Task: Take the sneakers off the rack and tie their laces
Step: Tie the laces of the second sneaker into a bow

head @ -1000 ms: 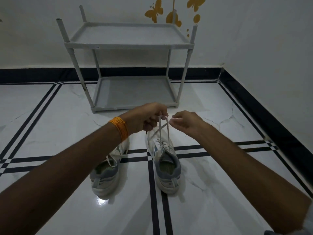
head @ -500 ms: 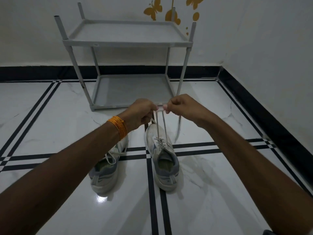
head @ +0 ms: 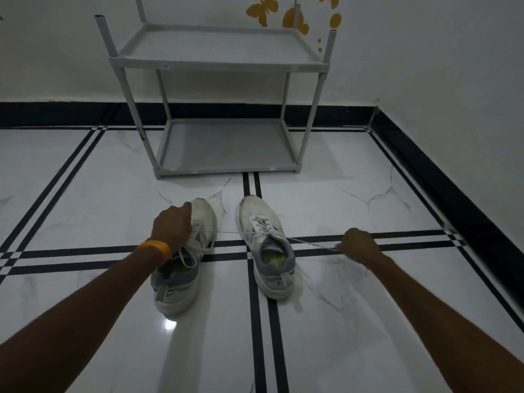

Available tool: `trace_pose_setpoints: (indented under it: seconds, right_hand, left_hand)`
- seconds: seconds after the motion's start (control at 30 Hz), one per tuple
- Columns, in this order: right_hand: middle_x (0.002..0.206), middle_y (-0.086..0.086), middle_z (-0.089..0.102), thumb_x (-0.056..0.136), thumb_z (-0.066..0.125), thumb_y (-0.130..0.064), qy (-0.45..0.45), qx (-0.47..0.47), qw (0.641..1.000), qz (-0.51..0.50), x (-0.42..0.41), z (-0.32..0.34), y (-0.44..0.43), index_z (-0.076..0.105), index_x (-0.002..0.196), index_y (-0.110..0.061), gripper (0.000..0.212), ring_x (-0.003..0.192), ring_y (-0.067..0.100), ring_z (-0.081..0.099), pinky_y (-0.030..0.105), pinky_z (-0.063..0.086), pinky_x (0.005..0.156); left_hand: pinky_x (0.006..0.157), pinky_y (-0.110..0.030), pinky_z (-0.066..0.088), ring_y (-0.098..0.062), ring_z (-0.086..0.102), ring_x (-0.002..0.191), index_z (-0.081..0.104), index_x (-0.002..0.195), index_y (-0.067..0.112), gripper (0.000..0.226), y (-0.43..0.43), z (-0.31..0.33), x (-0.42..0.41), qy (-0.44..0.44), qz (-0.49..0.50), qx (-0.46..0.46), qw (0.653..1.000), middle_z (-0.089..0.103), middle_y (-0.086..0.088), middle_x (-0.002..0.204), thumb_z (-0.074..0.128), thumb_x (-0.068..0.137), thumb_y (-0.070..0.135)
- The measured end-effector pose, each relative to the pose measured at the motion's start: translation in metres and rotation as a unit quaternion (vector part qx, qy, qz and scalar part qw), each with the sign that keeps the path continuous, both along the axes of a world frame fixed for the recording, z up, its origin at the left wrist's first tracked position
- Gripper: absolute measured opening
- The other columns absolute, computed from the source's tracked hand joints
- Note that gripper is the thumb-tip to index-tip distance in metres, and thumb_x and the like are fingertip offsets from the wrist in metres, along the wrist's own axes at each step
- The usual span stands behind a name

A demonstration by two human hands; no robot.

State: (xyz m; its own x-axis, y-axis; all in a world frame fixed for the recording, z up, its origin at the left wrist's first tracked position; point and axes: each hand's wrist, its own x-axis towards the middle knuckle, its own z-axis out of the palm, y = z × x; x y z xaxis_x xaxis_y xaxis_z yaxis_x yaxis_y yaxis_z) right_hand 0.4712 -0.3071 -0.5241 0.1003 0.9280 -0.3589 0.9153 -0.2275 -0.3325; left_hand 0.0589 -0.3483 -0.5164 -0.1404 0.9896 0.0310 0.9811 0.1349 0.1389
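Two white and grey sneakers stand side by side on the floor, toes toward the rack. The right sneaker point(head: 266, 248) has its white lace point(head: 312, 243) stretched out sideways in both directions. My right hand point(head: 357, 245) is closed on the lace end to the right of that shoe. My left hand point(head: 172, 226), with an orange band at the wrist, is closed on the other end and sits over the left sneaker point(head: 184, 268), hiding part of its top. The left sneaker's own laces lie loose.
A grey two-shelf rack point(head: 219, 63) stands against the far wall with nothing on its shelves. The floor is glossy white tile with black stripes. A white wall with a black skirting point(head: 453, 194) runs along the right side.
Both hands were together above the right sneaker, holding the lace up. They have dropped and pulled apart, left hand to the left, right hand to the right, drawing the lace taut sideways.
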Motion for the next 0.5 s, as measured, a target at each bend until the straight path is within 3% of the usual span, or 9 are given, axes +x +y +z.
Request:
trace_pose_setpoints:
  seconds: [0.1, 0.2, 0.27, 0.33, 0.43, 0.5]
  right_hand:
    - [0.06, 0.0, 0.054, 0.084, 0.07, -0.024, 0.036, -0.005, 0.999, 0.032, -0.022, -0.001, 0.001, 0.058, 0.069, -0.006, 0.027, 0.061, 0.014, 0.054, 0.022, 0.034, 0.048]
    - [0.071, 0.005, 0.063, 0.083, 0.07, -0.034, 0.025, -0.037, 0.997, 0.062, -0.038, 0.004, 0.005, 0.064, 0.071, -0.008, 0.029, 0.07, 0.017, 0.06, 0.025, 0.041, 0.056]
    - [0.089, 0.01, 0.068, 0.087, 0.065, -0.035, -0.002, -0.029, 0.994, 0.102, -0.049, 0.008, 0.006, 0.068, 0.087, -0.004, 0.031, 0.09, 0.025, 0.065, 0.029, 0.046, 0.07]
    - [0.108, 0.009, 0.069, 0.088, 0.066, -0.034, 0.029, 0.027, 0.991, 0.129, -0.063, 0.014, 0.005, 0.071, 0.103, -0.009, 0.03, 0.104, 0.026, 0.063, 0.03, 0.046, 0.083]
    - [0.104, 0.003, 0.072, 0.085, 0.071, -0.032, 0.111, 0.051, 0.974, 0.188, -0.092, 0.025, -0.004, 0.073, 0.098, -0.015, 0.022, 0.09, 0.018, 0.065, 0.028, 0.049, 0.077]
    - [0.094, 0.004, 0.072, 0.082, 0.074, -0.028, 0.103, 0.059, 0.971, 0.21, -0.106, 0.025, -0.009, 0.073, 0.09, -0.013, 0.016, 0.081, 0.02, 0.066, 0.033, 0.054, 0.072]
  left_hand:
    - [0.076, -0.041, 0.051, -0.036, 0.064, 0.089, 0.054, 0.122, 0.008, 0.032, 0.001, 0.004, 0.015, 0.05, -0.012, -0.027, 0.998, 0.061, -0.019, 0.112, 0.049, 0.095, 0.025]
    - [0.071, -0.041, 0.056, -0.035, 0.066, 0.081, 0.062, 0.112, 0.01, 0.026, 0.002, 0.008, 0.048, 0.031, -0.068, 0.067, 0.995, 0.059, -0.016, 0.119, 0.054, 0.09, 0.021]
    - [0.079, -0.043, 0.055, -0.033, 0.066, 0.092, 0.064, 0.117, 0.012, 0.03, 0.002, 0.009, 0.077, -0.057, -0.122, 0.071, 0.988, 0.063, -0.011, 0.121, 0.055, 0.089, 0.019]
    - [0.092, -0.041, 0.05, -0.03, 0.063, 0.107, 0.064, 0.121, 0.012, 0.031, 0.0, 0.007, 0.103, -0.167, -0.158, 0.008, 0.973, 0.066, -0.009, 0.122, 0.056, 0.092, 0.019]
    - [0.083, -0.038, 0.055, -0.029, 0.066, 0.096, 0.07, 0.104, 0.008, 0.019, -0.002, 0.002, 0.125, -0.242, -0.144, -0.03, 0.959, 0.072, -0.012, 0.105, 0.061, 0.091, 0.019]
    - [0.075, -0.036, 0.056, -0.029, 0.066, 0.09, 0.07, 0.097, 0.006, 0.014, 0.0, 0.001, 0.129, -0.272, -0.096, -0.03, 0.957, 0.072, -0.012, 0.1, 0.063, 0.089, 0.015]
